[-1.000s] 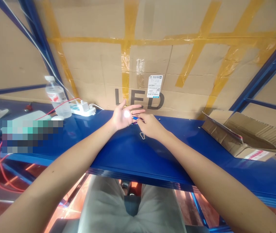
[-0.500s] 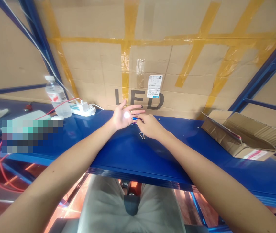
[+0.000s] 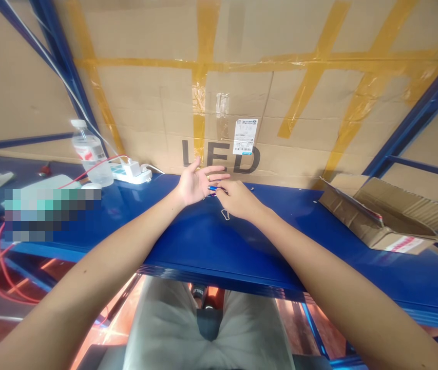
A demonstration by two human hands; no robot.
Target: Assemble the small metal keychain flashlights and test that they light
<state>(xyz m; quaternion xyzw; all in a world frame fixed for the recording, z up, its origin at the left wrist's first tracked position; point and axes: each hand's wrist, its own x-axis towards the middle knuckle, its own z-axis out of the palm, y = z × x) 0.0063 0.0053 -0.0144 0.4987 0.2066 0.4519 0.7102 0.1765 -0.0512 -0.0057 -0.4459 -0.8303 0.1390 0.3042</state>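
One-handed, pinching a blue tube (image 3: 213, 188) in the right hand (image 3: 239, 198), pointing it almost level, sideways, toward the wide-fingered left hand (image 3: 193, 187).

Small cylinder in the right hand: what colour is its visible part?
Blue; the head view shows the small cylinder in the right hand.

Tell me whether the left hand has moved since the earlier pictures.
No; the left hand shows no clear shift, its thumb tip, as before, between the printed L and E on the cardboard.

big black "led" on the cardboard (image 3: 145, 108), pretty sure the shoe (image 3: 198, 292) says "smile", white label's (image 3: 245, 136) print too tiny
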